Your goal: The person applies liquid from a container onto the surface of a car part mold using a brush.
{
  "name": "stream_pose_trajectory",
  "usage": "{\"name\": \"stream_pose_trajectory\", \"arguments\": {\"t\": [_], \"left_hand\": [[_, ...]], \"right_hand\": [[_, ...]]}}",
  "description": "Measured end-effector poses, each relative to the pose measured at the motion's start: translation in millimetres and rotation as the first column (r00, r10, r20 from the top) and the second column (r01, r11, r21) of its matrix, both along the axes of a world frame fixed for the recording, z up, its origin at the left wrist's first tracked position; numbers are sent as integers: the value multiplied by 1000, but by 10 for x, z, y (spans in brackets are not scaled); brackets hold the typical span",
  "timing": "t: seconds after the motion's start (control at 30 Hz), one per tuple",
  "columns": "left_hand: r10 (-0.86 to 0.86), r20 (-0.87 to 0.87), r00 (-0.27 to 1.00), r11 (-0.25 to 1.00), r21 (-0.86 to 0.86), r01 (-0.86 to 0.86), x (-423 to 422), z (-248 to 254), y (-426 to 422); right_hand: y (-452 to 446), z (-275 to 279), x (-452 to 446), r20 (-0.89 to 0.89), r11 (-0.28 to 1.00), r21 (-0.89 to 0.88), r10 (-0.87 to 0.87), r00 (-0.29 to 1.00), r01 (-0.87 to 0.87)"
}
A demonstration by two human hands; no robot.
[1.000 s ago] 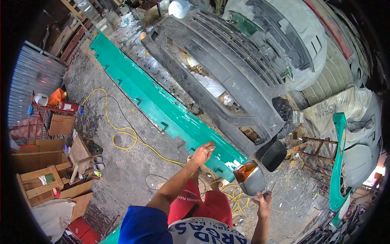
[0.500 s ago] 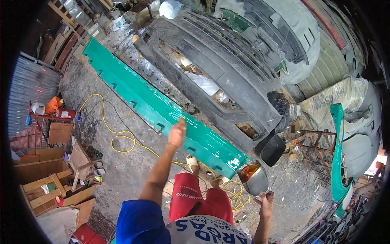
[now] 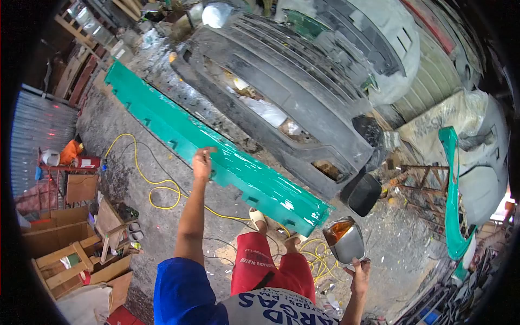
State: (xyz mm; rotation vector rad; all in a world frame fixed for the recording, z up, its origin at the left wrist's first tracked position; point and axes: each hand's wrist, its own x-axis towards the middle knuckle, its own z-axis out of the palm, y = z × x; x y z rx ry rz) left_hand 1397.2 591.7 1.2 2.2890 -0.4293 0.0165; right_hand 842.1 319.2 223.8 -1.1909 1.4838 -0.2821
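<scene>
A long glossy green panel [image 3: 244, 168] lies diagonally across the view. My left hand [image 3: 202, 163] is over its lower edge near the middle, fingers pinched around a small brownish piece [image 3: 212, 149] whose details are too small to make out. At the panel's near right end, my right hand [image 3: 358, 273] grips the bottom rim of a metal container [image 3: 351, 245]. The container is tilted, and orange-brown material [image 3: 339, 230] shows at its mouth.
A large grey bumper [image 3: 281, 103] lies just beyond the panel. A yellow hose [image 3: 162, 188] loops over the floor. Wooden pieces [image 3: 78, 260] are at the lower left. Another green part [image 3: 450, 200] rests on a rusty frame [image 3: 425, 187] at the right.
My left hand has moved up and left along the green panel, away from the container. My right hand still holds the container near the panel's right end. The view has shifted slightly.
</scene>
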Motion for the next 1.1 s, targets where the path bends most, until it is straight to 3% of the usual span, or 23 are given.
{"name": "stream_pose_trajectory", "arguments": {"t": [0.03,0.1,0.13,0.17,0.2,0.27,0.33,0.43,0.5,0.53,0.6,0.67,0.73,0.77,0.83,0.87,0.93,0.97,1.07,1.1], "left_hand": [[31,159,987,999,39,-38,15,6,-18],[-143,244,959,985,134,113,-171,-249,-153],[-177,93,980,982,89,169,-409,-389,-274],[-211,74,975,977,4,212,-739,-438,-480],[-312,178,933,950,43,310,-1061,-383,-693],[-372,-25,928,928,-32,372,-1772,-587,-1011],[-507,100,856,861,1,509,-2389,-510,-1395],[-626,84,776,780,86,620,-3114,-430,-1850],[-648,6,762,762,-27,647,-3475,-296,-2042],[-645,3,764,764,-22,645,-3535,-218,-2083],[-620,-207,756,784,-190,591,-3571,-96,-2176],[-576,-265,774,740,-571,355,-3443,-488,-2081],[-365,-323,873,887,-404,221,-3074,-205,-1879],[-300,-272,914,908,-374,187,-2870,-454,-1715],[-93,-275,957,992,-105,67,-2571,-131,-1519],[-91,-274,957,993,-101,66,-2499,-7,-1487],[-28,-45,999,999,28,30,-2493,111,-1477],[-30,-47,998,999,27,31,-2613,104,-1559],[-238,-305,922,917,-385,109,-3158,-154,-1790],[-261,-417,871,875,-482,32,-3350,-252,-1903]], "right_hand": [[-2,18,0,13,1000,20,-3,1000,3],[5,78,14,-12,1000,6,-27,1000,27],[-9,106,16,14,1000,25,-18,1000,18],[-13,117,0,46,999,44,-8,999,6],[-15,116,-28,48,1000,18,-17,999,16],[-81,89,-127,47,1000,24,-16,999,15],[-134,79,-228,47,999,38,-15,999,14],[-220,89,-338,75,999,42,10,997,-13],[-291,80,-431,58,998,55,18,998,-21],[-336,73,-489,60,998,60,20,998,-24],[-428,49,-610,89,995,72,58,994,-65],[-531,0,-788,99,993,90,70,993,-79],[-642,-68,-963,112,990,108,81,990,-93],[-700,-105,-1051,113,990,102,84,990,-96],[-806,-134,-1212,113,990,103,86,990,-98],[-873,-141,-1266,113,989,97,99,989,-110],[-961,-144,-1398,107,989,93,108,988,-118],[-1003,-151,-1455,110,989,86,109,988,-119],[-1116,-220,-1655,108,990,75,108,988,-117],[-1149,-238,-1707,104,991,68,105,989,-112]]}}
